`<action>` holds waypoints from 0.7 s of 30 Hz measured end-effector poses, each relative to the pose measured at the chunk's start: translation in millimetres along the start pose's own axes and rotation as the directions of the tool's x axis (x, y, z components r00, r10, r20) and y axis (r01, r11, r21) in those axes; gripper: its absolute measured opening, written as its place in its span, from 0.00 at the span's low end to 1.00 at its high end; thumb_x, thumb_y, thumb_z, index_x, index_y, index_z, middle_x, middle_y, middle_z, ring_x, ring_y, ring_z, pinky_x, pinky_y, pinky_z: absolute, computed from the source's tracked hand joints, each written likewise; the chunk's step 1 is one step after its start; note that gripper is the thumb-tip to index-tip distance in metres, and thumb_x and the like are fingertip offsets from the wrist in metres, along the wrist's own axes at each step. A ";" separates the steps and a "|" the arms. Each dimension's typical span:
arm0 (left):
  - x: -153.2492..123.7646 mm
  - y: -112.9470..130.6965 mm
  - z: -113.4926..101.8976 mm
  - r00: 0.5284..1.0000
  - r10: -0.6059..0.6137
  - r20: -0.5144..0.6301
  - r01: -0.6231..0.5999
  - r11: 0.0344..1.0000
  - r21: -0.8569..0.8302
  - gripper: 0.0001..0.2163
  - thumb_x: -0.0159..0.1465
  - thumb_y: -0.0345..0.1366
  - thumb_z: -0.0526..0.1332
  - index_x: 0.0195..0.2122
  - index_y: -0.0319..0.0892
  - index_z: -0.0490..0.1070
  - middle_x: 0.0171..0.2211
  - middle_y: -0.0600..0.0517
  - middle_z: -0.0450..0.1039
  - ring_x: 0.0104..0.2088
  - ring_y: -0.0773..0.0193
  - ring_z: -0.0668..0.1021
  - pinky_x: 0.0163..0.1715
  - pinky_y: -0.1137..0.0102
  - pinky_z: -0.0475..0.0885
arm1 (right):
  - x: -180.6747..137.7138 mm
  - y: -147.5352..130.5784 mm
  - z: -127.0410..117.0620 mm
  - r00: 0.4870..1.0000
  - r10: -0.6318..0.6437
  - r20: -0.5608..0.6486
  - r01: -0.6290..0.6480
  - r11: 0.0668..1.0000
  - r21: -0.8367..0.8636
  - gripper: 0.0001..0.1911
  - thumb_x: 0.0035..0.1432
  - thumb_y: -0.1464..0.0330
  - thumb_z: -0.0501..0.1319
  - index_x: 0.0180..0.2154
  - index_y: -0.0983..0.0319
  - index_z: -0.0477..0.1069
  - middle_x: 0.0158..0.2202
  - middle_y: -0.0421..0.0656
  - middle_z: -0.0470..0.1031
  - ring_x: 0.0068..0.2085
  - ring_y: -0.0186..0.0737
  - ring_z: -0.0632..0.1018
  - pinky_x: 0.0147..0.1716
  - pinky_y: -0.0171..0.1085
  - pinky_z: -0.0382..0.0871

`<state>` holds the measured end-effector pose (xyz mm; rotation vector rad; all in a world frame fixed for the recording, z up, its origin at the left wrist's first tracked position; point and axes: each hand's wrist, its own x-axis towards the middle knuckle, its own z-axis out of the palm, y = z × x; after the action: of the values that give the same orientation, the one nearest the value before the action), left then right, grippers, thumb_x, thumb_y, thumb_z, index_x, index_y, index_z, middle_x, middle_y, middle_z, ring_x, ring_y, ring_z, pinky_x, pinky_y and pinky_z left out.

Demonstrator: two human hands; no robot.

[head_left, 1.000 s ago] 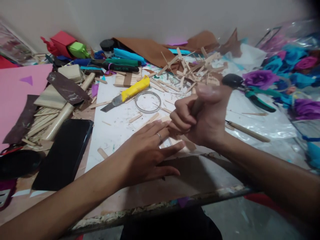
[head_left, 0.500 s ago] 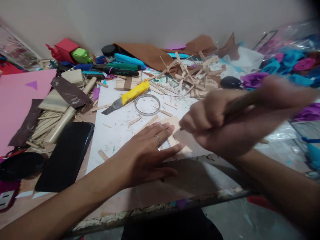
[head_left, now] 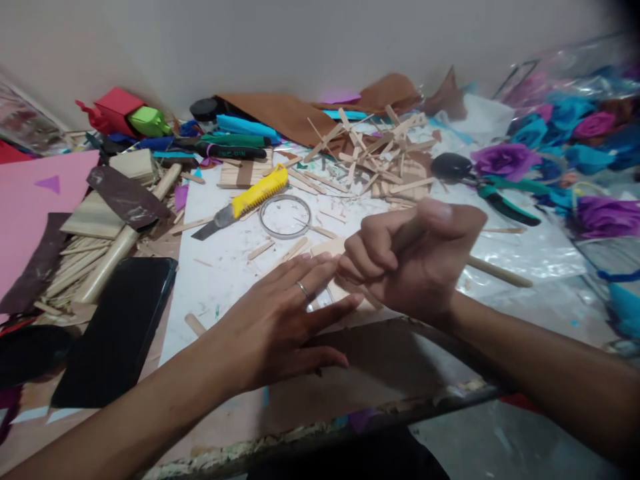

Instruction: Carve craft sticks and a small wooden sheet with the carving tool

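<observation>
My left hand (head_left: 280, 320) lies flat and open on the white work board (head_left: 225, 267), fingers spread, pressing down a small panel of glued wooden sticks (head_left: 333, 248). A ring shows on one finger. My right hand (head_left: 410, 257) is a closed fist just right of the left fingertips, wrapped round a thin wooden-handled tool (head_left: 495, 271) whose handle sticks out to the right. The tool's tip is hidden under the fist, over the stick panel.
A yellow utility knife (head_left: 245, 200) and a metal ring (head_left: 285, 217) lie behind the hands. Loose craft sticks (head_left: 380, 150) pile at the back. A black phone (head_left: 115, 327) lies left, green-handled pliers (head_left: 500, 197) and paper flowers (head_left: 505, 160) right.
My right hand swung up and to the right with the tool, blurred, then came back down onto the stick panel. My left hand stayed flat in place.
</observation>
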<state>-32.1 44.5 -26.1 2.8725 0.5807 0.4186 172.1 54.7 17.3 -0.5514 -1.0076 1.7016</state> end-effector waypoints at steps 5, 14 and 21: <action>0.9 0.8 0.3 1.000 -0.018 0.014 0.019 1.000 -0.021 0.29 0.69 0.58 0.61 0.66 0.50 0.70 0.68 0.39 0.64 0.68 0.35 0.65 0.66 0.38 0.64 | -1.6 -1.3 -0.1 1.000 0.008 0.029 -0.006 0.997 -0.075 0.32 0.59 0.51 0.66 0.14 0.58 0.55 0.13 0.34 0.51 0.16 0.31 0.54 0.18 0.36 0.51; 3.4 2.6 -1.7 1.000 -0.023 0.005 0.023 0.998 -0.052 0.28 0.69 0.56 0.61 0.66 0.49 0.70 0.68 0.39 0.64 0.69 0.35 0.66 0.67 0.38 0.62 | -3.2 -5.5 0.7 0.997 0.009 0.071 0.007 0.976 -0.219 0.31 0.62 0.52 0.64 0.14 0.59 0.56 0.13 0.35 0.54 0.17 0.30 0.57 0.22 0.38 0.56; 2.7 1.9 -0.1 1.000 0.000 -0.003 0.000 1.000 -0.016 0.29 0.70 0.57 0.60 0.67 0.49 0.70 0.69 0.38 0.63 0.69 0.35 0.65 0.67 0.38 0.61 | -1.9 -13.2 -0.7 0.990 0.091 0.104 -0.067 0.974 -0.215 0.31 0.60 0.51 0.66 0.15 0.58 0.57 0.13 0.35 0.55 0.18 0.32 0.57 0.22 0.39 0.57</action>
<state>-29.1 43.9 -24.9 2.8574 0.5747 0.4254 180.5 54.7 27.7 -0.6449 -1.2724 1.7218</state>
